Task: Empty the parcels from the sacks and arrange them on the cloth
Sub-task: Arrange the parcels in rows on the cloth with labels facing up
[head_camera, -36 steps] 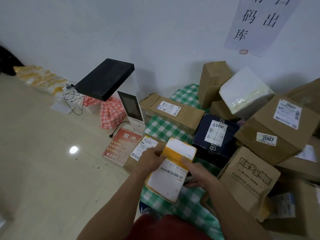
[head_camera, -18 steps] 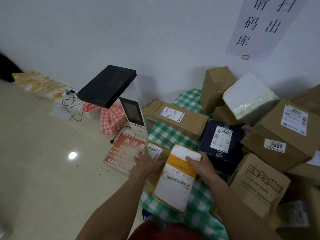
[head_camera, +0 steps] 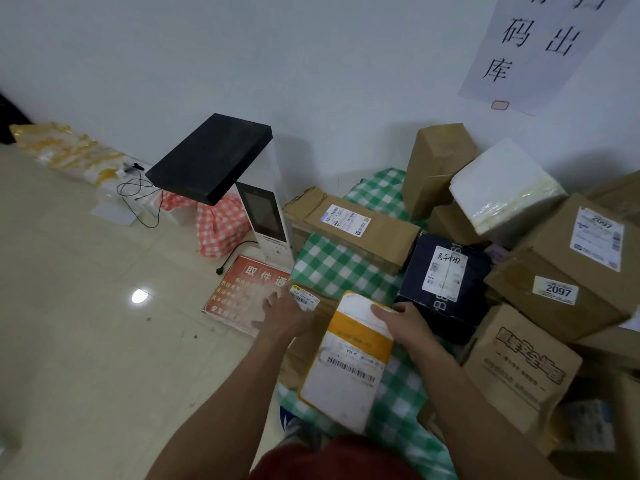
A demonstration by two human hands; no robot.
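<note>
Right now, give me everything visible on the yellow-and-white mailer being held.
The mailer is a flat padded-looking envelope, white with a broad yellow band and yellow edging, barcode label across its middle. It lies tilted, lower end over the green checked cloth, left edge beside a brown box. The right hand grips its top edge.

Red garment [head_camera: 332, 460], bare forearms [head_camera: 221, 403]
</note>
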